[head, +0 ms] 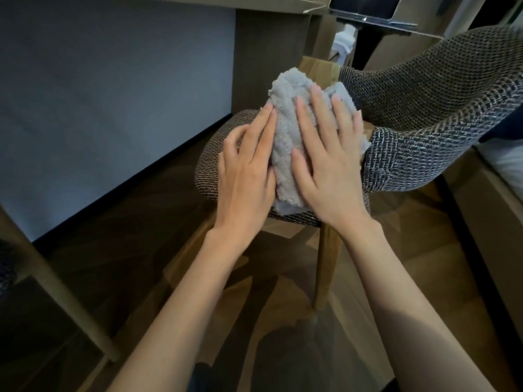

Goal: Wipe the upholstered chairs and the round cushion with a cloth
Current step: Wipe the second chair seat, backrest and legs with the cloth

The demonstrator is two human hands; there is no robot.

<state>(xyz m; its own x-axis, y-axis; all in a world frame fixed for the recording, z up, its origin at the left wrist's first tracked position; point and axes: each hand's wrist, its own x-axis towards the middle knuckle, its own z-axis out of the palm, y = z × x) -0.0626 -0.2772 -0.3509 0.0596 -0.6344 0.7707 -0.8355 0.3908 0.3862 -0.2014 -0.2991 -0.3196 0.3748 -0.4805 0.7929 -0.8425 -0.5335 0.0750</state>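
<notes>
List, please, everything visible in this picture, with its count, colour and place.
fluffy terry cloth: one, light grey, bunched on the chair seat
woven upholstered chair: one, grey-brown tweed, centre, backrest curving to the right
wooden chair leg: one plainly seen, light brown, below the seat
wooden floor: one, brown, bottom
smooth wall panel: one, grey-blue, left
flat dark-screened device: one, black, top right
left hand: one, flat on the cloth's left edge
right hand: one, flat on the cloth
</notes>
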